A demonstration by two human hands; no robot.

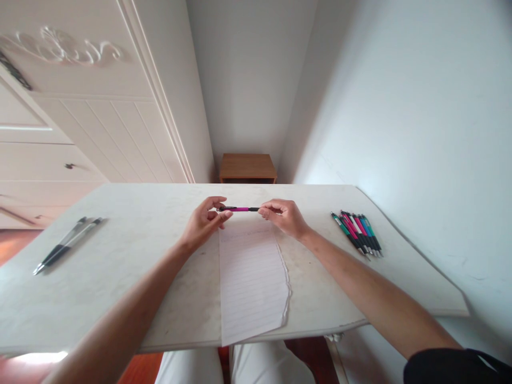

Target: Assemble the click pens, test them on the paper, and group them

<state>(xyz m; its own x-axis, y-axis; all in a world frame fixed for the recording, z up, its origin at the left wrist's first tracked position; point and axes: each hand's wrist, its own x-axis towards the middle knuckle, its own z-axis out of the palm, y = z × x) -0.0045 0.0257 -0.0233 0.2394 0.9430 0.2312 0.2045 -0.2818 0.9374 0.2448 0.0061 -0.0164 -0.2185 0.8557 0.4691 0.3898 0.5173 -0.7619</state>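
Note:
A magenta pen (242, 209) with black ends is held level between my two hands, above the top edge of a sheet of paper. My left hand (208, 217) pinches its clip end between thumb and fingers. At the other end, the black grip, my right hand (283, 216) closes thumb and fingertips on it; the tip is hidden there. The lined sheet of paper (252, 277) has a ragged right edge and faint writing along its top. It lies below the hands and reaches the table's near edge.
On the right of the white table (168, 314) lies a row of several coloured pens (356, 232). Two silver-and-black pens (68, 245) rest on the left. A wall (420, 133) borders the right side, a cream cabinet (104, 117) the left. A small wooden stand (248, 166) is beyond.

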